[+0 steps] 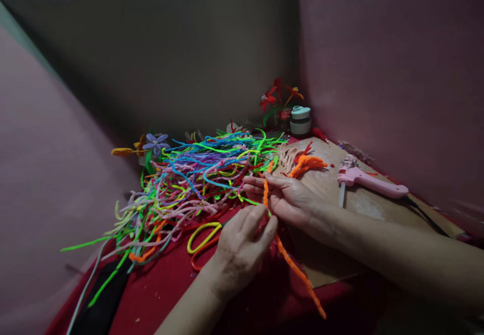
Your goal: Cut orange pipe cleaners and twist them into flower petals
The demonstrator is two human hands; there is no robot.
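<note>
Orange chenille stem (pixel 297 269) trailing past near-left corner of brown board (pixel 395 219); left hand (pixel 242 244) pinching its middle; right hand (pixel 291 199) touching it higher, cannot tell whether clamping. Pink glue gun (pixel 372 181) lying near board's right edge.

Bare left hand (pixel 242 252), bare right hand (pixel 293 201), bare wrists (pixel 218 279), uncovered forearms (pixel 385 249) narrowing toward them
</note>
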